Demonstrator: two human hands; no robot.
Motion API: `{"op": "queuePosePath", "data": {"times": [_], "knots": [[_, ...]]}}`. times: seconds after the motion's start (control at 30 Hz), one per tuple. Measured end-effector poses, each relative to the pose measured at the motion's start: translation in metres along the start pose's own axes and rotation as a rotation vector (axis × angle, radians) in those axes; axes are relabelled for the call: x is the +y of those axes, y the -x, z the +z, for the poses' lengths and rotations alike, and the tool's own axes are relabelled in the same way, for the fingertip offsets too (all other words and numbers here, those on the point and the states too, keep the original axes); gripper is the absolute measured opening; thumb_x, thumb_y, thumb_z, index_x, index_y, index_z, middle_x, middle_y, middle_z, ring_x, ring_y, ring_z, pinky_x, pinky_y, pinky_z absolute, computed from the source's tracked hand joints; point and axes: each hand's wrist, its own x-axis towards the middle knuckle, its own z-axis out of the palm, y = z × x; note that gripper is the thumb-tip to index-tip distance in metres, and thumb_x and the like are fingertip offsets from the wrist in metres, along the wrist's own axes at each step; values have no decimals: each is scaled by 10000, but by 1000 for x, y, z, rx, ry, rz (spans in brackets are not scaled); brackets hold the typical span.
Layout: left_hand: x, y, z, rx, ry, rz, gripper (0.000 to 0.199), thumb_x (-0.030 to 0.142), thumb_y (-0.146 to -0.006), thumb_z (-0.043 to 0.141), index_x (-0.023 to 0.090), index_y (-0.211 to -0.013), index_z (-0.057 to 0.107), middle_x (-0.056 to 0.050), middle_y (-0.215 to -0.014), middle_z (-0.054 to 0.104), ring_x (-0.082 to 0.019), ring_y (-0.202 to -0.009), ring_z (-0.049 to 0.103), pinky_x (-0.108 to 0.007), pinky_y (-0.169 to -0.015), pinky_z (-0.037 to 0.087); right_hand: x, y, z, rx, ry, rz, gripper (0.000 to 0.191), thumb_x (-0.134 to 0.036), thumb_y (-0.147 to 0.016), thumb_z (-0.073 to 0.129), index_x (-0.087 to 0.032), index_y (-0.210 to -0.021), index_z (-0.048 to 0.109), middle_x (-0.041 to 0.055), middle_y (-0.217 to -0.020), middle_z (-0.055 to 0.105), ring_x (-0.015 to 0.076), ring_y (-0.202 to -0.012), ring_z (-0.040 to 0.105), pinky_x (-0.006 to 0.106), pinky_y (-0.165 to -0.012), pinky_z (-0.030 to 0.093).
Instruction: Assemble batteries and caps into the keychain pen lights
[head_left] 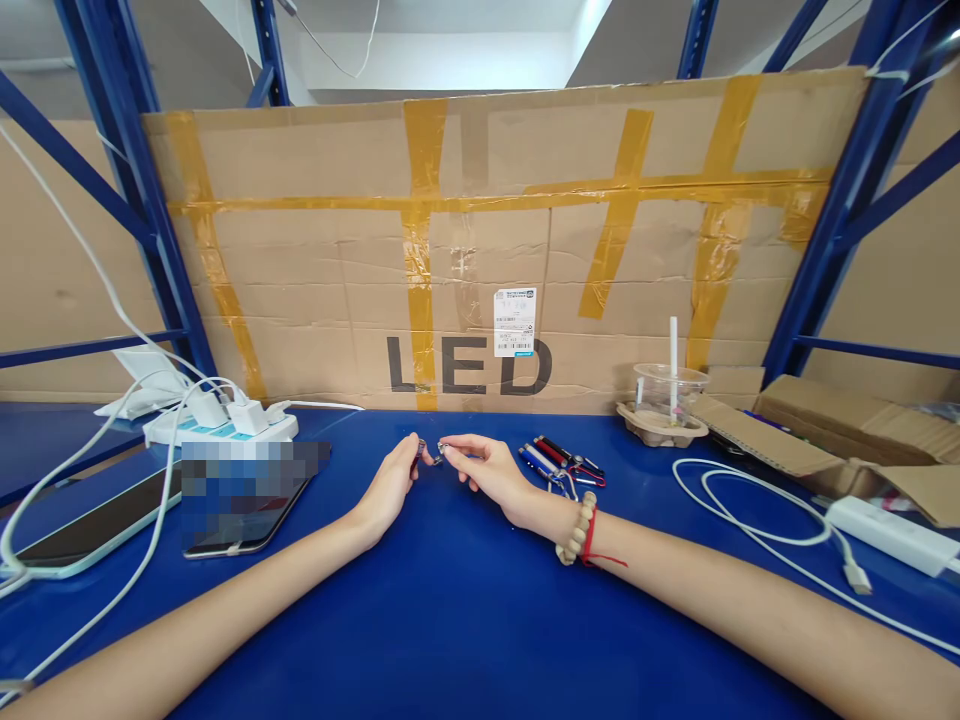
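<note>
Over the middle of the blue table, my left hand [391, 490] is closed in a pinch on a small metal piece [422, 445], mostly covered by the fingers. Facing it, my right hand [491, 472] pinches another small metal piece [441, 450] between thumb and fingertips. A narrow gap separates the two hands; whether the pieces are linked cannot be made out. Just right of my right hand lie several slim blue, red and black metal tubes [551, 457] with clips and rings. A beaded bracelet [577, 530] and a red string circle my right wrist.
Two phones [97, 525] [251, 520] and a white power strip [225, 430] with cables lie left. At the right are a plastic cup [664, 390] in a carton holder, an open cardboard box [840, 430], a white cable [765, 535] and a white adapter [892, 535]. Taped cardboard [337, 290] stands behind.
</note>
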Motion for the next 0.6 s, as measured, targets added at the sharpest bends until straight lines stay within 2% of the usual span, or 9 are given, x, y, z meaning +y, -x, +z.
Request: {"op": "queuePosePath", "data": {"times": [0.37,0.6], "knots": [[9,7,2,-104,-119,57,338,452,-791,408,161,-647,503,5,-672,508,-126,-647,433,-229,-610,310,0,0,0,8,-14,-49,357,-380,-667,624,-161,-947,640,14,-720,593,61,-487,408,200,-424,313],[5,5,0,-88,-207,108,338,440,-806,377,168,-630,473,-2,-683,522,-140,-692,472,-235,-660,334,4,-1,1,-7,56,-42,381,-415,-663,623,-165,-949,650,13,-674,583,72,-476,389,212,-416,299]]}}
